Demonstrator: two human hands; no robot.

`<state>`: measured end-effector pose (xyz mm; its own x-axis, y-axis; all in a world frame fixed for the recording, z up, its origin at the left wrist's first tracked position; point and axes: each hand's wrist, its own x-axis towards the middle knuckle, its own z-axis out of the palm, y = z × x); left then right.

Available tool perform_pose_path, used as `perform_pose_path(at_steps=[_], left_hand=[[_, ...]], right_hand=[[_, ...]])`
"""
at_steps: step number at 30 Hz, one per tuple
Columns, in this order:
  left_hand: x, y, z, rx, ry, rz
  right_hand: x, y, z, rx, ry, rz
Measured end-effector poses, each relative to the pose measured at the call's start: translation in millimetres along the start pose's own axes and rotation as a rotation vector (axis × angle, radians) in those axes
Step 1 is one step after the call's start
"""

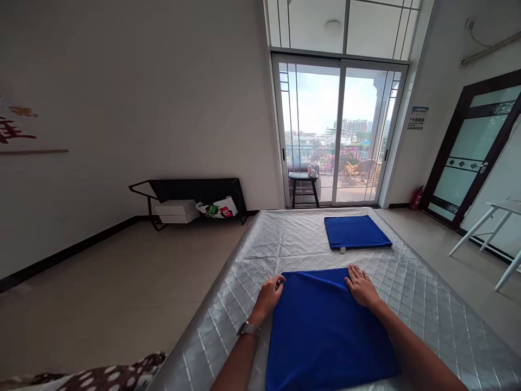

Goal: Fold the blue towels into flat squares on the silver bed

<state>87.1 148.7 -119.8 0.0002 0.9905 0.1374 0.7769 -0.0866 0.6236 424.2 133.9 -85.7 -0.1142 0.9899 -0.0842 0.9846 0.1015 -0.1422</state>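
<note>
A flat, roughly square blue cloth (325, 331), possibly a cushion cover, lies in front of me on a silver quilted mattress (232, 298). At its far left corner the fingers of my left hand (268, 296) are curled and pinch the edge; a watch is on that wrist. My right hand (362, 287) rests flat near the far right corner, fingers stretched out and pressing on the fabric. Small creases run along the far edge between the hands. Farther off, a second blue cloth (356, 232) lies flat, with a small white tag at its near edge.
Against the left wall stands a black-framed rack (195, 189) with white boxes (176, 210) and a printed bag (217, 209). A black stool (303, 178) shows by the sliding glass door. White table legs (474, 233) stand at right. Brown spotted fabric (118, 376) lies at lower left.
</note>
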Motion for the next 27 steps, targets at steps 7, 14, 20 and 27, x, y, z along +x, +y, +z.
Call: perform_pose_path(at_steps=[7, 14, 20, 27], left_hand=[[-6.6, -5.5, 7.4, 0.085, 0.091, 0.069], [-12.0, 22.1, 19.3, 0.268, 0.223, 0.213], [-4.8, 117.8, 105.6, 0.401, 0.031, 0.571], [-11.0, 132.0, 153.5, 0.482, -0.016, 0.594]], right_hand=[[7.3, 7.2, 16.2, -0.005, 0.024, 0.005], [12.6, 11.6, 29.8, 0.027, 0.092, -0.016], [10.6, 12.0, 29.9, 0.022, 0.116, -0.04], [11.5, 14.5, 31.9, 0.001, 0.121, -0.053]])
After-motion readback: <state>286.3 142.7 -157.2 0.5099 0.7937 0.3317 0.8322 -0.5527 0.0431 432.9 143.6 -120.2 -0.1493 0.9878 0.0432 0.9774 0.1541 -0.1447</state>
